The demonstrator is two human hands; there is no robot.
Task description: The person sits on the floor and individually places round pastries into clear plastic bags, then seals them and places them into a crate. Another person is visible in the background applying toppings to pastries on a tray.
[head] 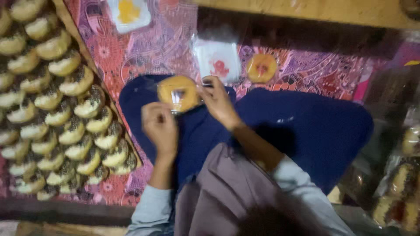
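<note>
Head view: person seated cross-legged on a patterned mat [144, 48], lap covered in dark blue cloth [306, 126]. Both hands raised over the lap, holding one round golden pastry [177, 92] in a clear plastic wrapper. Left hand [159, 126] has its grip closed on the lower edge of the wrapped pastry; right hand [216, 100] pinches the wrapper's right edge, grip narrow. Frame is motion-blurred, so exact finger placement is uncertain.

Judgement: the step looks like bagging or sealing. Best done by holding only the wrapper edges, keeping the pastry flat and centred, and not squeezing its top.

Nearby: tray of topped pastries [57, 109] at left; empty printed wrapper [217, 61] and a second round pastry [261, 67] on the mat ahead.
</note>
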